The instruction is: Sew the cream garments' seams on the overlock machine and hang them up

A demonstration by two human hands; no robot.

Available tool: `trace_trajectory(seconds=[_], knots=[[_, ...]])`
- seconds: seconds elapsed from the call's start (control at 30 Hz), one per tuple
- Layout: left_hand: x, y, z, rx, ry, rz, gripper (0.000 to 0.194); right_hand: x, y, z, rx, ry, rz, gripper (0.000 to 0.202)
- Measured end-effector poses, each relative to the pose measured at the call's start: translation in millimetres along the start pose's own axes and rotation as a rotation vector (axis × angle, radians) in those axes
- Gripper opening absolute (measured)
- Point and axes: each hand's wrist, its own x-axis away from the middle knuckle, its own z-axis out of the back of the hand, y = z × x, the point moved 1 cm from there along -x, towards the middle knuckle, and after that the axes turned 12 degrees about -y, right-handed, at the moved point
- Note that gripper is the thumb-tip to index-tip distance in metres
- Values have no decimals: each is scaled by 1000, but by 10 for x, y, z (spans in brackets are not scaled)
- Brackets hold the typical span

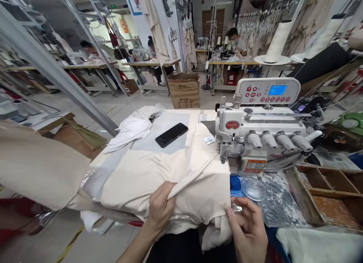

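Observation:
Cream fabric (204, 195) lies over the front of the sewing table and hangs past its near edge. My left hand (162, 204) is closed on a folded strip of it. At the fabric's right edge, my right hand (247, 227) pinches the cloth between thumb and fingers. The sewing machine (261, 130) stands just beyond, with the cloth reaching its needle area. A small white label (209, 140) shows on the cloth beside the machine. Behind the fabric, a black phone (171, 135) rests on the grey table surface.
White cloth (133, 127) is bunched at the table's back left. Right of the fabric are a clear round dish (253, 188) and a wooden compartment tray (320, 191). A cardboard box (184, 90) stands behind the table. A metal pole (65, 74) slants at left. Several people sit farther back.

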Motion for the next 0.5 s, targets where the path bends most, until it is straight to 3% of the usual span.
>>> trace_trajectory(seconds=[0.07, 0.17, 0.3, 0.4, 0.5], knots=[[19, 7, 18, 15, 31, -18, 23, 47, -19, -9, -2, 18, -13, 26], [16, 1, 43, 25, 67, -32, 21, 45, -42, -3, 129, -60, 94, 14], [-53, 13, 64, 23, 83, -64, 20, -38, -111, 27, 167, -150, 180, 21], [-118, 42, 85, 0, 92, -120, 19, -87, -176, 62, 125, -244, 87, 25], [-237, 49, 129, -40, 110, -176, 22, -77, -184, 132, -69, -402, -121, 39]])
